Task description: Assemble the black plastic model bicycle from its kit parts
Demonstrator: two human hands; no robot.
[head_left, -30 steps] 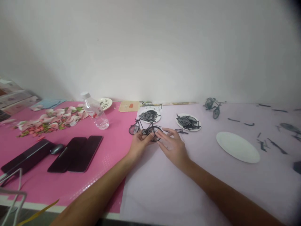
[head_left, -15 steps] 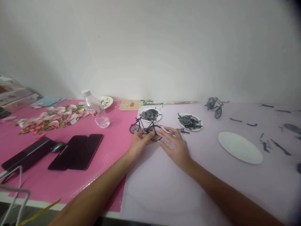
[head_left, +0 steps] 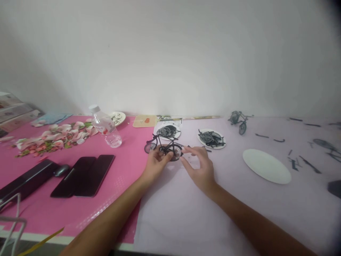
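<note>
A small black model bicycle [head_left: 163, 145] stands on the table where the pink mat meets the pale lilac sheet. My left hand [head_left: 155, 165] pinches it near its middle, just in front of the rear wheel. My right hand [head_left: 200, 166] rests beside that wheel with fingers curled, fingertips close to the wheel; I cannot make out anything in them. Behind the bicycle lie two small white plates [head_left: 168, 132] [head_left: 212, 138], each holding dark bicycle parts.
A water bottle [head_left: 104, 127], pink petals [head_left: 53, 137], two dark phones [head_left: 85, 175], a mouse [head_left: 61, 170] and a black bar lie on the pink mat. On the lilac sheet are an empty white plate [head_left: 266, 166], a green model bicycle [head_left: 238, 120] and scattered dark parts.
My right hand's fingers have curled in from a spread position and drawn slightly back from the wheel. My left hand keeps its hold on the bicycle.
</note>
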